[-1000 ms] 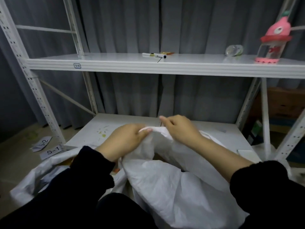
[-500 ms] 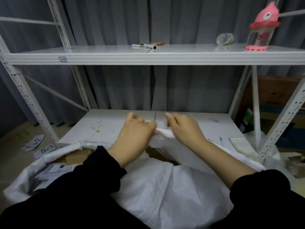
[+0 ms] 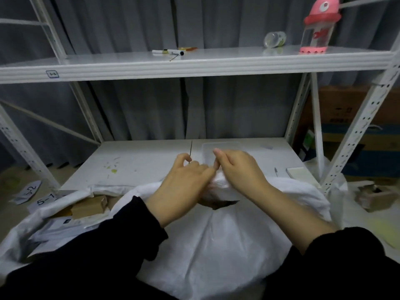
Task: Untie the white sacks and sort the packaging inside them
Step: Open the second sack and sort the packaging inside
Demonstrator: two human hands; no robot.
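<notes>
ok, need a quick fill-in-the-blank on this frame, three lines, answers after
1. The left hand and right hand pinch the gathered top of a ____ sack.
2. The upright bottle at top right has a ____ cap.
3. The marker lies on the ____ shelf, left of that bottle.
Missing words: white; pink; upper.

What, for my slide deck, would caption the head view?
Left hand and right hand pinch the bunched top of a white sack before a metal shelf.
</notes>
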